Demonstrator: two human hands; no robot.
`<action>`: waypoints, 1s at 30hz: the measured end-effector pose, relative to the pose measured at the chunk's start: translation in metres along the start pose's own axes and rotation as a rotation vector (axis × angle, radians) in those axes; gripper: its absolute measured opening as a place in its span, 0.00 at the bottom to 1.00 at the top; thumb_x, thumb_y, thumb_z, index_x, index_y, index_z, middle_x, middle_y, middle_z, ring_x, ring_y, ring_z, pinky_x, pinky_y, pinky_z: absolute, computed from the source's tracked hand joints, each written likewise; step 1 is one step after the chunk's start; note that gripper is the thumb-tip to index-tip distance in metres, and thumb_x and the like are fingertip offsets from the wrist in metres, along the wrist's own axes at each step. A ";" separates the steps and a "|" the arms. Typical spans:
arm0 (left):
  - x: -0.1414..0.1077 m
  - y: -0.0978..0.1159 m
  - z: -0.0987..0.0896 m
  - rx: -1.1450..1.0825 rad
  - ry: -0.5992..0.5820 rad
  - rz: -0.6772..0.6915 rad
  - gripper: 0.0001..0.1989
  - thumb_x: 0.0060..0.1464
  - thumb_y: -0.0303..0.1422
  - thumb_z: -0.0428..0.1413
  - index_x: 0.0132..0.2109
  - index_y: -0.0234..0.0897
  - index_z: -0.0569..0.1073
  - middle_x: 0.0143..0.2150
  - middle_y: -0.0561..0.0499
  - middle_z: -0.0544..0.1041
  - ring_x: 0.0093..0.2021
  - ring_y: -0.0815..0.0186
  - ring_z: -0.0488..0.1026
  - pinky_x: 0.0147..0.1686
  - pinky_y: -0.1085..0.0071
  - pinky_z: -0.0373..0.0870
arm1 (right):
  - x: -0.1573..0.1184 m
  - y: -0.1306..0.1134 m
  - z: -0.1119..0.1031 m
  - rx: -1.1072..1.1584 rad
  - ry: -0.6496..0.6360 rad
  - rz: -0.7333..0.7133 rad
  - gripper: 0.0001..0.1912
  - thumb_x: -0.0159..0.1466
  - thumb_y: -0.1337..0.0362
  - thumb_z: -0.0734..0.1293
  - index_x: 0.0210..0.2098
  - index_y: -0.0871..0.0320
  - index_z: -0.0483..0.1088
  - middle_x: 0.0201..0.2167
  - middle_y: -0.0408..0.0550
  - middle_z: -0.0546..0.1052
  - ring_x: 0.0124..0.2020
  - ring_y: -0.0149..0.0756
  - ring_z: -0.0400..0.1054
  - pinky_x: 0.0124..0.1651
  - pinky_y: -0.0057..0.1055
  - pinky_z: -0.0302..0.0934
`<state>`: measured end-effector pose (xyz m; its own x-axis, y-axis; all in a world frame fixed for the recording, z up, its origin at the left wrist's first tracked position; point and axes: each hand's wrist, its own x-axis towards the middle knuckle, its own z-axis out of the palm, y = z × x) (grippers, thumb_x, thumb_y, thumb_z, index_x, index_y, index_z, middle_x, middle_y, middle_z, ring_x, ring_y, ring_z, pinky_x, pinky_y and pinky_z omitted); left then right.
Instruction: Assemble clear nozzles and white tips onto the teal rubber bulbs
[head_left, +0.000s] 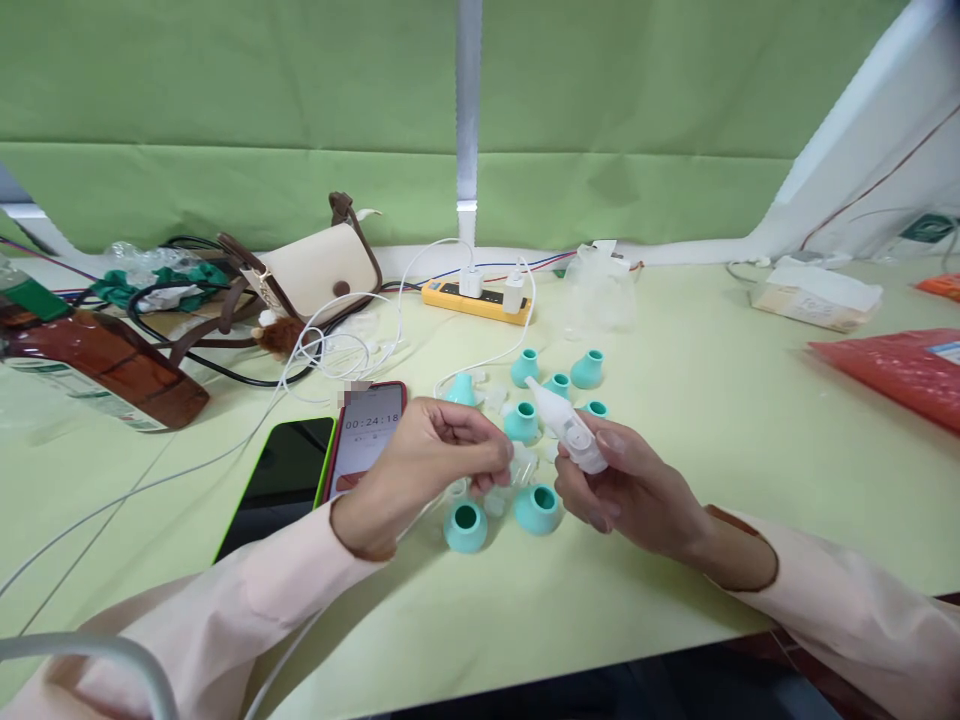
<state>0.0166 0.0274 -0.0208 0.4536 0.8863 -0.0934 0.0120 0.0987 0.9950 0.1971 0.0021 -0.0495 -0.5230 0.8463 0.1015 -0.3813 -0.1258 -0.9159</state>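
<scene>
My right hand (626,490) is closed around a white plastic device with a tapered nozzle (566,425), its tip pointing up and to the left. My left hand (454,445) has its fingers pinched together over the parts; what they hold, if anything, is unclear. A clear plastic piece (525,466) shows just beside those fingertips, held or lying behind them, I cannot tell which. Around both hands stand several turquoise bulb-shaped cups with round openings, among them one in front (465,527) and another (537,510) nearer the right hand. Small translucent parts (495,400) lie between them.
Left of my hands lie a red-cased phone showing a timer (371,425) and a green-edged phone (281,470). Behind are a cream bag (319,275), a tilted bottle (112,365), white cables and a yellow power strip (450,298). A red package (892,375) lies at right.
</scene>
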 end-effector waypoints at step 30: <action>-0.011 0.010 0.004 0.917 -0.222 0.337 0.17 0.55 0.40 0.45 0.26 0.34 0.68 0.20 0.55 0.67 0.21 0.72 0.64 0.22 0.77 0.58 | -0.010 0.011 0.001 -0.620 0.136 -0.211 0.06 0.56 0.62 0.64 0.28 0.59 0.63 0.20 0.41 0.63 0.21 0.26 0.55 0.20 0.24 0.51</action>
<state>0.0156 0.0171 -0.0092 0.7149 0.6899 0.1140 0.4921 -0.6122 0.6189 0.1974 -0.0084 -0.0599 -0.3692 0.8827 0.2907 0.0652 0.3366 -0.9394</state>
